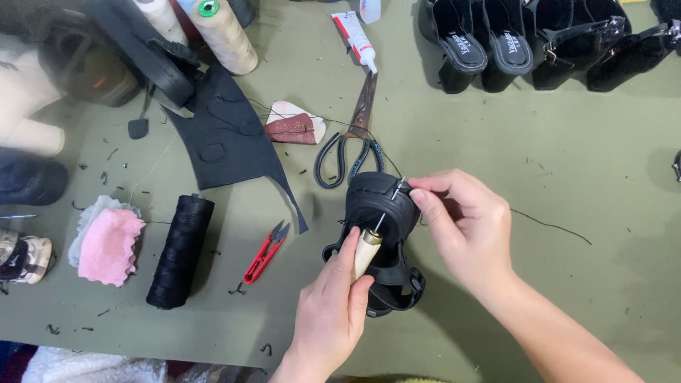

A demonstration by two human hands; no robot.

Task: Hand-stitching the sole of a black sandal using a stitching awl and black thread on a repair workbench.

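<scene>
Left hand gripping awl, black sandal

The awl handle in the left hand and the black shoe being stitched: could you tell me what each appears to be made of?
The awl handle looks like pale unvarnished wood: matte and cream-coloured, with a thin metal spike. The black shoe seems to be leather or a synthetic look-alike: dull sheen, soft straps; which one is unclear.

White glue tube with red label, top centre of surface (nozzle toward the scissors); white insole labels in the black shoes, top right
</scene>
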